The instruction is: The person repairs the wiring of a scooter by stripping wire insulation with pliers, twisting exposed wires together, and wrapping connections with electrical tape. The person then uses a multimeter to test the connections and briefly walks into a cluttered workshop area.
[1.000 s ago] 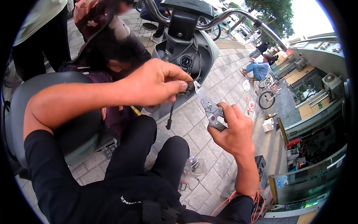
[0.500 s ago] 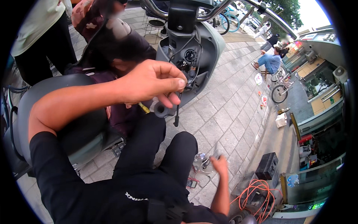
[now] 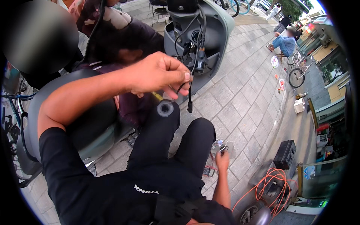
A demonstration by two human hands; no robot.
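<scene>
A thin black cable point(image 3: 190, 98) with a thicker end hangs from my left hand point(image 3: 163, 75), pinched between thumb and fingertips. The hand is in front of the scooter's opened front panel point(image 3: 221, 48), where wires and connectors are exposed. Below it, over my left knee, is a dark ring-shaped roll point(image 3: 160, 109) that looks like tape; whether it rests on the knee or hangs, I cannot tell. My right hand point(image 3: 222, 160) reaches low beside my right knee, fingers closed around something small and dark at a clear bag point(image 3: 231, 149) of small parts on the paving.
A meter-like device point(image 3: 208, 171) lies by my right leg. Orange cable point(image 3: 268, 183) is coiled near a black box point(image 3: 285, 154) at the right. The scooter seat point(image 3: 71, 101) is on my left, close to another person's patterned clothing point(image 3: 127, 35). Farther off, someone sits point(image 3: 287, 45) near a bicycle point(image 3: 298, 75).
The view has shifted, with most of the scene moved in the picture. My right hand has closed at the clear bag. My left hand still pinches the cable.
</scene>
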